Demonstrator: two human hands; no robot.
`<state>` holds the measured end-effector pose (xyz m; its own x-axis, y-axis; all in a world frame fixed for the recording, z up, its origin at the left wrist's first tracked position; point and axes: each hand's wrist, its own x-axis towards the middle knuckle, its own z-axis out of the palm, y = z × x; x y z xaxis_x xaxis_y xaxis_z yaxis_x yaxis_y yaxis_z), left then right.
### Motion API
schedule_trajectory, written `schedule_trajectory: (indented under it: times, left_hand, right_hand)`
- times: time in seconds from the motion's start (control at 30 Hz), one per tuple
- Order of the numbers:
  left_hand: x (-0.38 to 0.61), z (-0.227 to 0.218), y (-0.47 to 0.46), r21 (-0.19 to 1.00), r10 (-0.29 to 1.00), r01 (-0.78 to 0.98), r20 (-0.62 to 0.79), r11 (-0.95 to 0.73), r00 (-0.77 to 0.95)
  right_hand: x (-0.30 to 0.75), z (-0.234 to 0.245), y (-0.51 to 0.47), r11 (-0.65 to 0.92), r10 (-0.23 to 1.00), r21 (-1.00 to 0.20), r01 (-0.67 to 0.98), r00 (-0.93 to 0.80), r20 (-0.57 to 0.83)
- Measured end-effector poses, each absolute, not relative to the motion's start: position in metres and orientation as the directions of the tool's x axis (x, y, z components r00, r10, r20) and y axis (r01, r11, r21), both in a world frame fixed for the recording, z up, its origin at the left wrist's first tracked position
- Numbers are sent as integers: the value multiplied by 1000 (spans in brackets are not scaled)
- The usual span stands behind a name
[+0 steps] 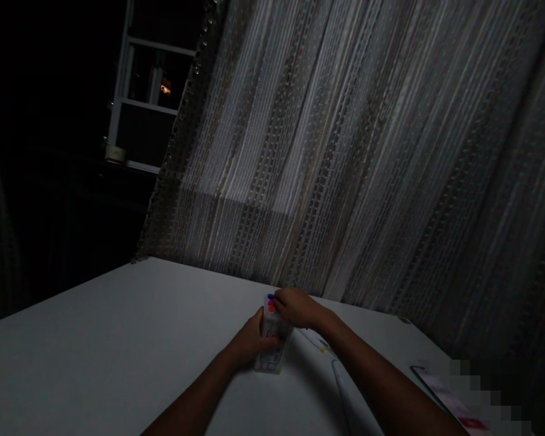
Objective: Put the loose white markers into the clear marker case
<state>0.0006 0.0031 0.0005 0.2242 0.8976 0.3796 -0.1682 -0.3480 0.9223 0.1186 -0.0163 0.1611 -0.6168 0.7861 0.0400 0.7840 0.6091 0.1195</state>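
Observation:
A clear, upright plastic case [270,357] with dark lettering on its side stands on the white table. Round blue, pink and orange ends [271,304] show at its top; they look like marker ends. My left hand [251,340] is wrapped round the near left side of the case, thumb up along it. At the top right of the case, my right hand [296,306] has its fingers bent together beside the coloured ends. What those fingers pinch, if anything, is hidden.
Slender white items, one with a yellow part [323,348] and one with a light blue edge [336,370], lie under and beside my right forearm. A flat dark-edged object [440,390] lies at the right. Behind the white table [118,327] hangs a patterned curtain [327,151].

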Motion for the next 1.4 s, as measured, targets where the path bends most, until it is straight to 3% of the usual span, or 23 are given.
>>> schedule_trajectory:
  times: [0.1,0.3,0.47,0.7,0.83,0.97,1.03,1.1,1.27,1.4]
  left_hand:
    - [2,0,2,919,894,-212,379,-333,240]
    - [2,2,0,921,896,-252,359,-296,262]
    - [1,2,-2,933,908,-244,327,-265,262]
    - [1,4,-2,941,920,-216,310,-261,240]
    - [2,5,-3,937,917,-240,312,-254,248]
    - [2,0,-1,931,912,-263,320,-253,256]
    - [2,-2,0,927,906,-269,331,-261,264]
    - [2,-2,1,923,898,-267,348,-278,268]
    - [1,2,-1,921,897,-236,366,-311,249]
    - [1,1,2,924,894,-230,361,-305,265]
  right_hand:
    - [122,163,-15,634,769,56,771,-637,60]
    - [147,169,0,645,763,-216,733,-604,229]
    - [185,160,19,583,809,-245,775,-524,267]
    - [236,110,35,327,944,-133,936,-319,82]
    - [231,105,37,348,937,-280,895,-330,113]
    - [203,129,22,468,883,-440,766,-396,250]
    - [188,144,9,555,831,-414,722,-457,318]
    - [174,154,-5,615,788,-339,712,-537,301]
    - [152,163,-22,673,734,-127,729,-679,-7]
    - [144,167,-21,657,729,-154,738,-674,-119]
